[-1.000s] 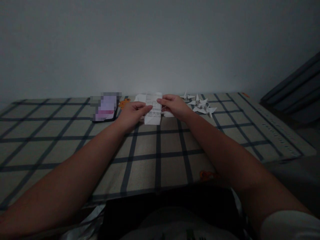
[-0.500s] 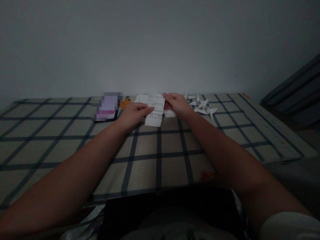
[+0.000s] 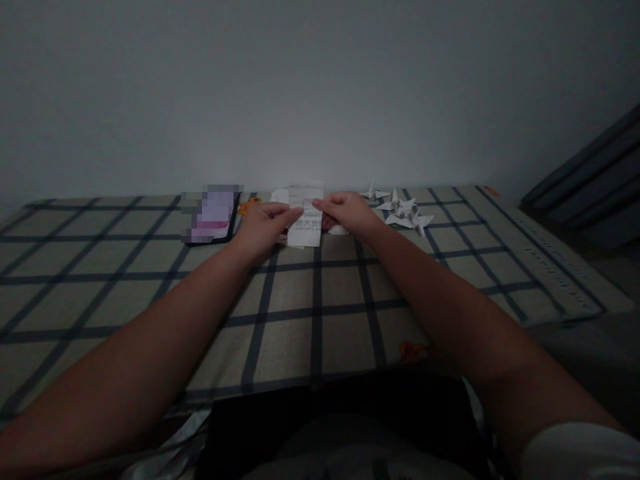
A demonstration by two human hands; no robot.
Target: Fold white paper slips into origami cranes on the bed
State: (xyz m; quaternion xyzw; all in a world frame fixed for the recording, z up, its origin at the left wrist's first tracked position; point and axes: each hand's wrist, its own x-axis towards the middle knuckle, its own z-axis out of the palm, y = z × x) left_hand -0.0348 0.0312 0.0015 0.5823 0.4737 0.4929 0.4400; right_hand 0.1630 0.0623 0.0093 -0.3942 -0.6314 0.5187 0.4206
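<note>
A white printed paper slip (image 3: pixel 306 227) is held upright over the far part of a checked cloth surface (image 3: pixel 310 293). My left hand (image 3: pixel 265 227) pinches its left edge with thumb and fingers closed. On the right edge, my right hand (image 3: pixel 345 212) pinches the slip the same way. More white paper (image 3: pixel 280 196) lies behind the slip, partly hidden by my hands.
A phone (image 3: pixel 213 215) with a lit screen lies left of my hands. Several folded white paper cranes (image 3: pixel 403 212) are scattered to the right. A pale wall stands right behind the surface. Dark furniture (image 3: pixel 590 187) sits at the far right.
My right hand moved from the slip's top right corner down to its right edge. The slip now stands straighter between both hands.
</note>
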